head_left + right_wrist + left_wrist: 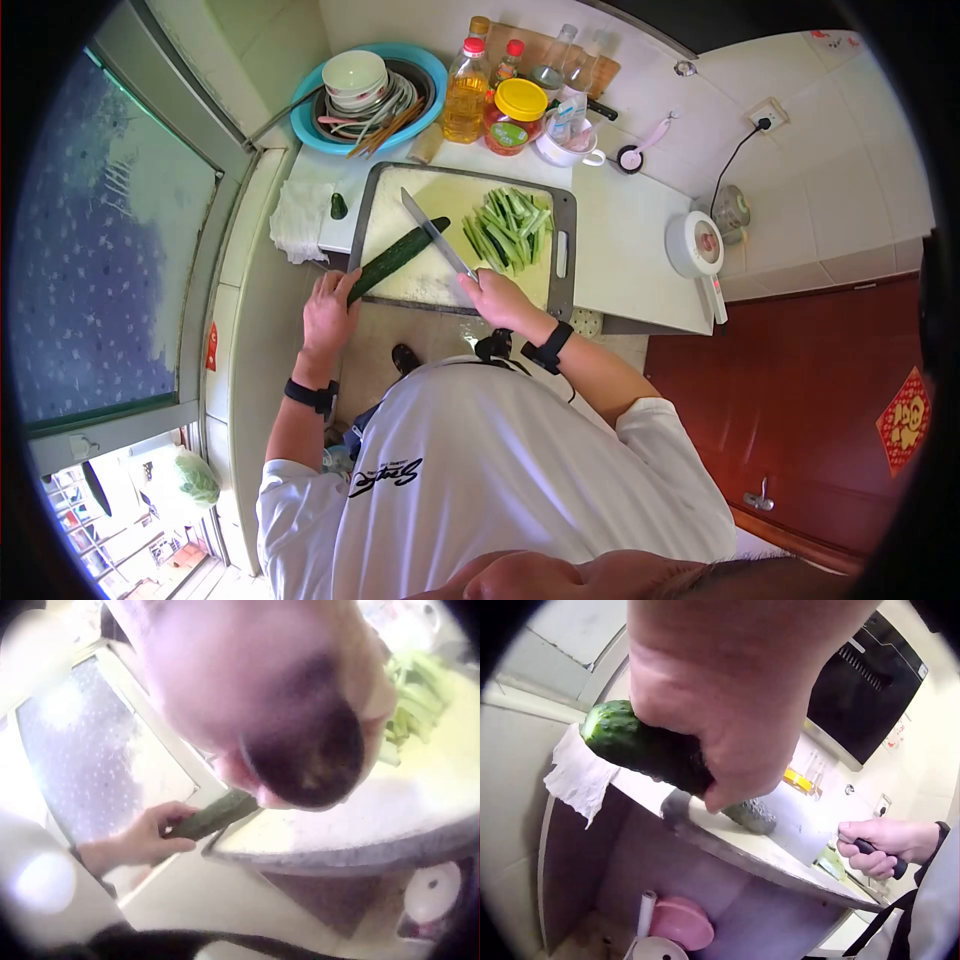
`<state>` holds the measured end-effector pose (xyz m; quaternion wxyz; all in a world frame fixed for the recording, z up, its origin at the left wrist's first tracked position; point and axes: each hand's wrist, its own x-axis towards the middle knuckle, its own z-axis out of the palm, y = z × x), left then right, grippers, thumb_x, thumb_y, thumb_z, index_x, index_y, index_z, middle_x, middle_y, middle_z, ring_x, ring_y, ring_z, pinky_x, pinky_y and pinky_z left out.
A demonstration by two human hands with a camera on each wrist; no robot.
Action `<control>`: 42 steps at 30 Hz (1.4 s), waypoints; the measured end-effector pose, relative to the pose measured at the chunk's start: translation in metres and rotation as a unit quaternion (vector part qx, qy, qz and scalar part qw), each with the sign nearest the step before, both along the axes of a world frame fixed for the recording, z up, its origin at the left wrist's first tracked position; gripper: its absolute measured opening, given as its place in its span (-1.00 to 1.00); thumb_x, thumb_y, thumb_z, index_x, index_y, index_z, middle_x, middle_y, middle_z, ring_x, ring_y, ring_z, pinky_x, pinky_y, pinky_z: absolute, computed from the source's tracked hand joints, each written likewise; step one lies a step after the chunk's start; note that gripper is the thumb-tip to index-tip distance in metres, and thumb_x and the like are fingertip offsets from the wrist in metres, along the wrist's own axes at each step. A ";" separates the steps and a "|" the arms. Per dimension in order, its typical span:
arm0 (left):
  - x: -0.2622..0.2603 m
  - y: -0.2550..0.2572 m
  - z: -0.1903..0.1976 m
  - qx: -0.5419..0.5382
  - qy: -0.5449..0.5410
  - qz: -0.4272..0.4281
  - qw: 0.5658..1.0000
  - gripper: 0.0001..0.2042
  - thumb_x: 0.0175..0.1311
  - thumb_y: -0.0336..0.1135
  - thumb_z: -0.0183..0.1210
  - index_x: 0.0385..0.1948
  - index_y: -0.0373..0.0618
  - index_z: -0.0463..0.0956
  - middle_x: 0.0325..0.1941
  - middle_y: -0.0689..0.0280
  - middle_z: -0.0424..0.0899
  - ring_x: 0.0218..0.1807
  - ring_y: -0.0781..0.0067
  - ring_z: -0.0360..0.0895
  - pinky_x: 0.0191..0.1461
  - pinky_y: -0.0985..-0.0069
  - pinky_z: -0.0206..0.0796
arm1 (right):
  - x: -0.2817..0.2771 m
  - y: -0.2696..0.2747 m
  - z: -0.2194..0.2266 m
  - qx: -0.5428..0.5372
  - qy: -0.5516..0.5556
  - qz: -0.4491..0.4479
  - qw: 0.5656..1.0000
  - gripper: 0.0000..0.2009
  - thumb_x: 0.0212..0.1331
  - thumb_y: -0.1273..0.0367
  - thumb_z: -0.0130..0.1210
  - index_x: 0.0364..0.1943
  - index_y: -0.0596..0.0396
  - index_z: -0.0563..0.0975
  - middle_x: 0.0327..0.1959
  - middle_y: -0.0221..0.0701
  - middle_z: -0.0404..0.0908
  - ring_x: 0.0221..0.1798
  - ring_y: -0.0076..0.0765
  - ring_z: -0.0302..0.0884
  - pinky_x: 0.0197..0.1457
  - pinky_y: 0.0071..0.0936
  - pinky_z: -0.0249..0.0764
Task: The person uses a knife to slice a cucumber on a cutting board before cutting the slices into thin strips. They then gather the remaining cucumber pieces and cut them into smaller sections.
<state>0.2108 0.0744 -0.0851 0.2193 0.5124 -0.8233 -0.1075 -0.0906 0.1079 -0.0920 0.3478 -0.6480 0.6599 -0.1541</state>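
My left hand (pixel 330 312) grips a dark green cucumber (pixel 393 262) near its lower end, at the left front edge of the cutting board (pixel 425 284). In the left wrist view a pale cut end of the cucumber (pixel 622 733) sticks out past the hand. My right hand (pixel 500 298) holds a kitchen knife (pixel 432 226) by its black handle (pixel 879 859). The blade points up and left, crossing the cucumber's far end in the head view. A heap of cut cucumber strips (pixel 510 230) lies on the board's right side.
A cucumber stub (pixel 338 206) lies left of the board beside a white cloth (pixel 298 222). Behind stand a blue basin (pixel 437 72) of dishes, an oil bottle (pixel 465 98), a yellow-lidded jar (pixel 516 112) and a white cup (pixel 562 152). A white lidded pot (pixel 693 245) stands at right.
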 end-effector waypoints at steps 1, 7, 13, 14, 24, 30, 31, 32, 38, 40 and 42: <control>0.001 0.002 -0.004 0.012 0.018 0.011 1.000 -0.53 -0.04 -0.52 0.29 0.03 -0.04 0.51 -0.10 0.21 0.54 -0.02 0.09 0.50 -0.01 0.24 0.42 | -0.001 0.000 0.005 -0.002 -0.001 0.000 1.000 -0.42 0.39 -0.04 -0.17 -0.38 0.30 0.49 -0.51 0.04 0.57 -0.42 0.14 0.58 -0.26 -0.06 0.47; -0.036 -0.013 -0.020 0.047 0.133 0.136 0.981 -0.54 0.03 -0.43 0.29 0.06 -0.09 0.47 -0.08 0.08 0.58 0.00 -0.03 0.52 0.05 0.20 0.41 | -0.019 0.011 0.031 0.104 -0.239 -0.111 0.959 -0.48 0.41 -0.04 -0.16 -0.34 0.22 0.43 -0.70 -0.38 0.40 -0.81 -0.47 0.33 -0.67 -0.44 0.30; -0.104 -0.056 -0.030 -0.032 0.029 0.129 0.991 -0.49 0.06 -0.27 0.28 0.12 -0.04 0.42 -0.08 0.13 0.53 0.04 0.06 0.46 0.11 0.14 0.31 | -0.042 0.019 0.041 0.071 -0.285 -0.162 0.942 -0.54 0.43 0.02 -0.14 -0.36 0.19 0.37 -0.71 -0.46 0.34 -0.79 -0.51 0.29 -0.70 -0.49 0.25; -0.112 -0.060 -0.030 -0.114 -0.035 0.118 0.986 -0.49 0.07 -0.22 0.27 0.13 -0.01 0.42 -0.10 0.17 0.52 0.04 0.12 0.44 0.12 0.13 0.27 | -0.047 0.021 0.039 0.069 -0.286 -0.159 0.942 -0.54 0.43 0.02 -0.14 -0.36 0.19 0.37 -0.71 -0.46 0.34 -0.79 -0.51 0.29 -0.70 -0.49 0.25; -0.143 -0.081 -0.022 -0.069 -0.069 -0.029 0.995 -0.75 0.00 -0.27 0.28 -0.27 -0.07 0.52 -0.22 0.23 0.57 -0.15 0.22 0.57 -0.20 0.32 0.47 | -0.062 0.037 0.035 0.052 -0.286 -0.179 0.940 -0.55 0.44 0.03 -0.14 -0.39 0.17 0.36 -0.74 -0.47 0.33 -0.82 -0.53 0.24 -0.73 -0.51 0.22; -0.033 -0.103 -0.005 -0.056 0.134 0.265 0.953 -0.66 0.06 -0.32 0.19 -0.08 -0.04 0.42 -0.23 0.10 0.66 -0.25 -0.01 0.64 -0.24 0.14 0.46 | -0.067 0.045 0.030 0.038 -0.285 -0.208 0.935 -0.58 0.43 0.06 -0.11 -0.41 0.15 0.35 -0.74 -0.46 0.32 -0.82 -0.53 0.24 -0.75 -0.53 0.22; -0.018 -0.112 -0.009 0.003 0.092 0.292 0.952 -0.67 0.09 -0.26 0.14 -0.08 -0.05 0.40 -0.21 0.08 0.66 -0.22 -0.08 0.62 -0.21 0.09 0.44 | -0.067 0.045 0.029 0.039 -0.281 -0.201 0.937 -0.58 0.43 0.06 -0.11 -0.41 0.15 0.35 -0.74 -0.46 0.32 -0.82 -0.53 0.24 -0.75 -0.53 0.22; -0.006 -0.123 -0.022 0.025 0.061 0.290 0.955 -0.68 0.12 -0.21 0.14 -0.09 -0.04 0.40 -0.21 0.09 0.66 -0.21 -0.09 0.62 -0.19 0.10 0.45 | -0.066 0.045 0.028 0.039 -0.287 -0.207 0.935 -0.58 0.43 0.06 -0.11 -0.42 0.14 0.34 -0.74 -0.46 0.31 -0.81 -0.53 0.24 -0.75 -0.53 0.22; -0.016 -0.159 -0.035 0.104 -0.056 0.250 0.961 -0.64 0.19 -0.04 0.18 -0.08 -0.02 0.43 -0.18 0.08 0.65 -0.17 -0.01 0.64 -0.14 0.14 0.48 | -0.057 0.045 0.029 0.041 -0.281 -0.206 0.937 -0.58 0.45 0.06 -0.16 -0.48 0.08 0.30 -0.76 -0.47 0.29 -0.82 -0.53 0.21 -0.75 -0.55 0.19; -0.017 -0.164 -0.037 0.100 -0.093 0.209 0.968 -0.61 0.19 0.01 0.19 -0.06 0.00 0.46 -0.19 0.08 0.65 -0.16 0.03 0.65 -0.12 0.14 0.50 | -0.055 0.044 0.030 0.049 -0.284 -0.208 0.935 -0.58 0.45 0.05 -0.14 -0.46 0.08 0.31 -0.74 -0.47 0.30 -0.81 -0.54 0.23 -0.76 -0.56 0.19; -0.011 -0.157 -0.031 0.061 -0.052 0.238 0.968 -0.60 0.16 0.05 0.21 -0.08 0.00 0.50 -0.21 0.10 0.66 -0.15 0.03 0.64 -0.13 0.14 0.49 | -0.053 0.040 0.033 0.059 -0.266 -0.186 0.944 -0.58 0.45 0.05 -0.15 -0.47 0.07 0.31 -0.75 -0.47 0.30 -0.81 -0.54 0.23 -0.76 -0.56 0.19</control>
